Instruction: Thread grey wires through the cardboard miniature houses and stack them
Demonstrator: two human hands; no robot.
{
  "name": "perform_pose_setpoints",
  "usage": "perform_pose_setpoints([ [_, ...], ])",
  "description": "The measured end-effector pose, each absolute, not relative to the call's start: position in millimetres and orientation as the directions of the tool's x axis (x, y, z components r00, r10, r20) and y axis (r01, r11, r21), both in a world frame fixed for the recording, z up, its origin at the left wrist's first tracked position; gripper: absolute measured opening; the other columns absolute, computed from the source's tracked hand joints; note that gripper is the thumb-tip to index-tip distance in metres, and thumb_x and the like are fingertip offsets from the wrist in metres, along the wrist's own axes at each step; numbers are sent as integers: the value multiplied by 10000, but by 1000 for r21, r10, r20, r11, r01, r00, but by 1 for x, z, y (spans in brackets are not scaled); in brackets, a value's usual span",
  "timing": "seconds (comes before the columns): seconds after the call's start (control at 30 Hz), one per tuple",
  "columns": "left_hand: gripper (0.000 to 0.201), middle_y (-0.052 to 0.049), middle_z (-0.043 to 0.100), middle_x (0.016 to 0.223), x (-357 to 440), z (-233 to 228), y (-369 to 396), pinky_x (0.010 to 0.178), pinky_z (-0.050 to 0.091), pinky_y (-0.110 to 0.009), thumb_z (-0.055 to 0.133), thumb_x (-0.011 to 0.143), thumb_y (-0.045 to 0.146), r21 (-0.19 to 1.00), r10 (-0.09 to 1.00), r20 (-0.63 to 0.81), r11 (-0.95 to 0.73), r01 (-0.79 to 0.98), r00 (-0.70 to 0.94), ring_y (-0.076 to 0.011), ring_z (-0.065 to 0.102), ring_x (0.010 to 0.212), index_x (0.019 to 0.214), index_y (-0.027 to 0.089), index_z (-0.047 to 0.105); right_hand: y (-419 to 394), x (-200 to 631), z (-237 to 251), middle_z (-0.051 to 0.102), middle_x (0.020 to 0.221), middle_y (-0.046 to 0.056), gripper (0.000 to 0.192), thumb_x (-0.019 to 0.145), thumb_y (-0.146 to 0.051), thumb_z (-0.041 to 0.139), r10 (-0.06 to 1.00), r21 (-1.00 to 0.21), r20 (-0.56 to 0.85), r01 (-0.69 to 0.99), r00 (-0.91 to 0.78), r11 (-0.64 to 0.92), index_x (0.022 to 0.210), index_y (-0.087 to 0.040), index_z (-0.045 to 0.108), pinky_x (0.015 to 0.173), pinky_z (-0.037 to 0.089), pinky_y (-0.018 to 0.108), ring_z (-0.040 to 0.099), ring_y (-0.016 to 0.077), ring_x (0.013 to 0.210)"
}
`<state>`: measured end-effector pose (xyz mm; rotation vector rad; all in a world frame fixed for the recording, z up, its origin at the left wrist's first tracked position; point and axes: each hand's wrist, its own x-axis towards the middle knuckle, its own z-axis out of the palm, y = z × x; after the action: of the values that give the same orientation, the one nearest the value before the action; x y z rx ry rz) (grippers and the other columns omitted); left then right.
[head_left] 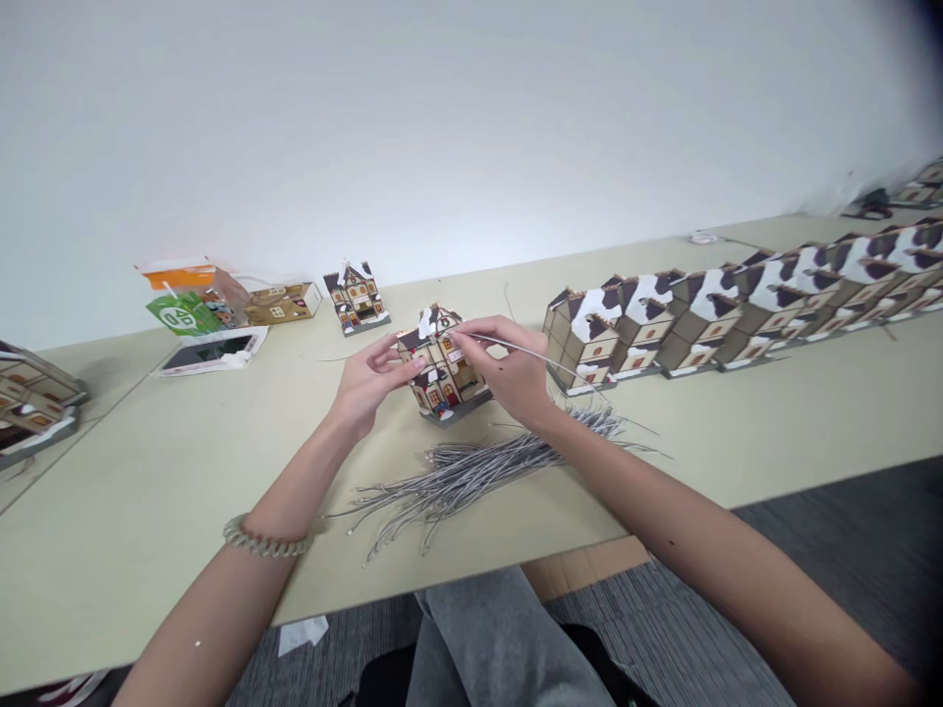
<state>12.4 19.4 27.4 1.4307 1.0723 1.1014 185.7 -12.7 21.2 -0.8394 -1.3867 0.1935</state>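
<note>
A small model house (444,386) with a snow-capped dark roof stands slightly tilted on the table in front of me. My left hand (374,378) grips its left side, thumb on the front wall and fingers behind. In my right hand (508,368), thumb and index finger pinch a thin grey wire (525,351) at the upper front of the house. The wire's tail runs back to the right, past my wrist. Close below the house lies a loose bundle of similar grey wires (471,476), partly covered by my right forearm.
To the right a long row of matching model houses (648,324) lines the table (184,471). Another house (357,298) stands behind, near the wall. At back left are a phone-like dark-screened device (213,353), a green packet (184,314) and a house-patterned box (283,302). More houses (36,398) sit far left.
</note>
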Motion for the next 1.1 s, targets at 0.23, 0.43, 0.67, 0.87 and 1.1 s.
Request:
perform_pose_setpoints([
  [0.23,684,-53,690,907,12,28,19,824,506,-327,833,545,401,987,964,123,-144,73,236,-173,639,820,1164,188,633,-13,187,23,720,756,11,103,797,-241,617,590,-636,770,368,243,678,747,-193,694,631,545,248,649,115,677],
  [0.43,683,-55,690,903,12,28,18,855,501,-348,836,545,383,987,962,127,-147,65,240,-180,639,832,1164,181,631,-12,187,22,715,761,11,97,801,-233,614,592,-643,766,337,251,688,767,-191,694,636,549,248,649,118,687],
  [0.67,696,-60,694,932,11,28,19,861,502,-350,839,537,375,987,964,126,-145,66,235,-186,639,852,1170,179,626,-11,187,22,719,765,9,92,794,-240,620,592,-648,761,341,264,681,758,-194,691,636,547,253,653,122,697],
  [0.87,691,-59,697,941,12,28,19,857,502,-338,844,534,359,989,967,117,-133,59,225,-177,639,849,1166,181,630,-12,188,23,726,753,3,109,802,-225,601,544,-581,810,417,219,699,746,-210,693,628,534,257,640,115,654],
  [1.1,674,-63,695,934,12,28,20,831,500,-333,843,527,361,987,964,128,-147,62,234,-175,638,821,1141,167,644,-13,188,18,739,793,1,138,826,-242,566,541,-500,839,474,58,725,787,-239,698,700,538,288,659,133,704],
])
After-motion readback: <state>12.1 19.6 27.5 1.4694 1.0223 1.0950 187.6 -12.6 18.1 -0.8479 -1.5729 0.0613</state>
